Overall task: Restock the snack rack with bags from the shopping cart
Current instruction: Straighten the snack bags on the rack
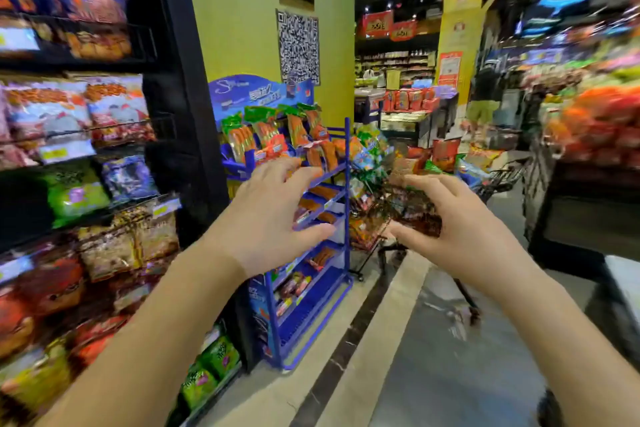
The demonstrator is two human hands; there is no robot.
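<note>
My right hand [460, 229] gripped a dark bag [415, 215] near the shopping cart [502, 177]; my left hand [273, 215] was spread open. Next, I judged, it needed shelving on the blue rack [347, 184].

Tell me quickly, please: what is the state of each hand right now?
Left hand: open, fingers spread, holding nothing.
Right hand: fingers curled round a dark snack bag.

Both bare arms extended forward. Left hand [273, 218] fingers spread, palm down. Right hand [464, 232] curled, gripping a dark bag [415, 211].
</note>
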